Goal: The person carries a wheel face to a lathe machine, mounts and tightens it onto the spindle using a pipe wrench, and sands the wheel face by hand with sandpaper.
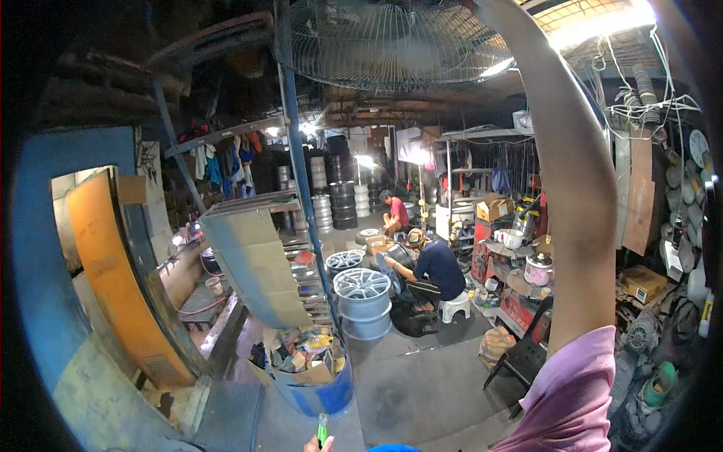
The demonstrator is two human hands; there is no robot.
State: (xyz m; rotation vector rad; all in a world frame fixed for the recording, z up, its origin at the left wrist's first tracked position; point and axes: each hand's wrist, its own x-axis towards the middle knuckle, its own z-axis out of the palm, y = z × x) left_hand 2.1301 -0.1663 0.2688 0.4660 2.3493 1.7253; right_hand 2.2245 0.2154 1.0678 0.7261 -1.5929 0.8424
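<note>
At the bottom edge, my left hand [319, 445] is closed around a slim bright green object [323, 430] with a pale tip; its exact kind is too small to make out. My right arm [566, 135], in a pink sleeve [576, 392], reaches straight up past the wire fan guard [399, 41] overhead. The right hand lies beyond the top edge, so its fingers and anything in them are hidden.
A blue drum [320, 395] heaped with scraps stands ahead, beside a blue post [301, 151]. Behind are wheel rims [363, 290] and a person [438, 267] on a white stool; another person [394, 211] sits farther back. A black chair [521, 354] stands right.
</note>
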